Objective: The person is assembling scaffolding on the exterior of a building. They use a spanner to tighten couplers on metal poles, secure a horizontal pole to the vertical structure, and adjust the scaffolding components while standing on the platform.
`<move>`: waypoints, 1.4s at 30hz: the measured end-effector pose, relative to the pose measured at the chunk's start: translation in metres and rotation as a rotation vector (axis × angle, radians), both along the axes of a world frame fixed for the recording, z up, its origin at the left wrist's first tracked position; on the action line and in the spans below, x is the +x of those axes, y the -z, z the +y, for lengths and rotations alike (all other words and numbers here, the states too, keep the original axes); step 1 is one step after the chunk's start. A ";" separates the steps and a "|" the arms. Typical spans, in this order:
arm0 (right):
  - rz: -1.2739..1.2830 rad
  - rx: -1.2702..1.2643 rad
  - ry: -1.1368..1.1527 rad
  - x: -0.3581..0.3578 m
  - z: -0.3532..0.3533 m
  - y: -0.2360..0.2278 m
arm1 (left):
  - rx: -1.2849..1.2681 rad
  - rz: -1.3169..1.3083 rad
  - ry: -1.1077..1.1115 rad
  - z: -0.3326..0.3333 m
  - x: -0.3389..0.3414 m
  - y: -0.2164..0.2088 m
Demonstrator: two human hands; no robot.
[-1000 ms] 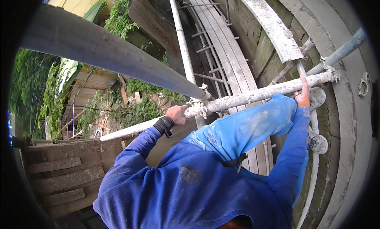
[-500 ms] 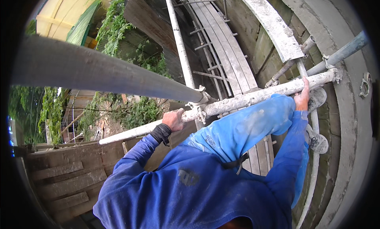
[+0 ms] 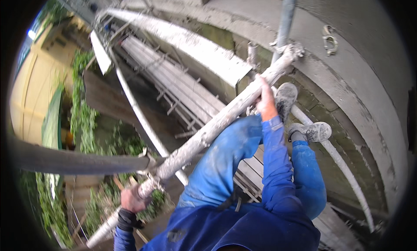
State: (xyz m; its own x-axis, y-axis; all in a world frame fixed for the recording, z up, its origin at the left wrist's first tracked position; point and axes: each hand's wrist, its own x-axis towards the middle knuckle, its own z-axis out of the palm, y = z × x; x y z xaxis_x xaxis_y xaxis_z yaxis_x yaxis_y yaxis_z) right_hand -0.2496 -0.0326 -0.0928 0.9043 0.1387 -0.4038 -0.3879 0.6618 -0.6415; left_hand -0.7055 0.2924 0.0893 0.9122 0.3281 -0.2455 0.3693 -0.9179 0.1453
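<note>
A cement-crusted scaffold pipe (image 3: 206, 136) runs slantwise before me, its far right end up by the curved wall. My left hand (image 3: 134, 200) is closed round its lower left part, just below a coupler (image 3: 153, 175) that joins it to a dark grey pole (image 3: 82, 159). Closer to the upper end, my right hand (image 3: 266, 101) grips the same pipe. My blue-trousered thigh lies against the pipe's near side. Both my dusty shoes (image 3: 286, 99) rest at a thinner pipe (image 3: 341, 162) along the wall.
A splattered white plank (image 3: 186, 38) lies beyond the pipe. Far below, a plank walkway (image 3: 173, 77) runs along more scaffolding. On the curved concrete ledge (image 3: 299, 21) to the right sits a loose coupler (image 3: 330, 40). Green vines (image 3: 82, 108) hang at the left.
My view has swung to the right, so the pipe now slants more steeply and the ledge shows more. Both hands keep hold of the pipe.
</note>
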 end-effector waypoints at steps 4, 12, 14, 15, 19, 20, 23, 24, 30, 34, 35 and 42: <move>-0.085 0.101 0.072 -0.009 0.007 -0.029 | -0.051 -0.048 -0.070 0.021 -0.012 0.027; -0.130 0.006 0.126 -0.015 0.021 0.002 | 0.002 0.127 -0.173 0.016 -0.011 0.082; -0.083 -0.024 0.089 -0.017 0.012 -0.006 | 0.071 0.188 -0.178 0.019 -0.010 0.097; -0.065 -0.056 0.101 -0.010 0.009 0.002 | 0.008 0.167 -0.156 0.018 -0.007 0.103; -0.049 -0.201 0.112 -0.013 0.005 -0.005 | -0.198 0.126 -0.091 0.030 -0.004 0.115; -0.055 -0.208 0.099 -0.014 0.004 -0.004 | -0.263 0.122 -0.066 0.044 -0.009 0.130; -0.119 -0.192 0.075 -0.019 0.015 -0.002 | -0.197 0.114 -0.119 0.055 -0.021 0.150; -0.122 -0.155 0.090 -0.020 0.017 -0.002 | -0.190 0.025 -0.232 0.057 -0.029 0.165; -0.118 -0.198 0.014 -0.011 -0.023 0.010 | -0.426 0.053 -0.156 0.024 0.016 0.156; -0.197 0.023 -0.050 -0.022 0.015 -0.017 | -0.196 -0.101 -0.130 0.054 -0.048 0.084; -0.150 0.010 -0.068 -0.021 0.000 -0.017 | -0.130 -0.076 -0.116 0.044 -0.046 0.062; -0.199 0.033 -0.008 -0.023 -0.006 -0.022 | 0.083 -0.024 -0.092 -0.002 -0.007 0.040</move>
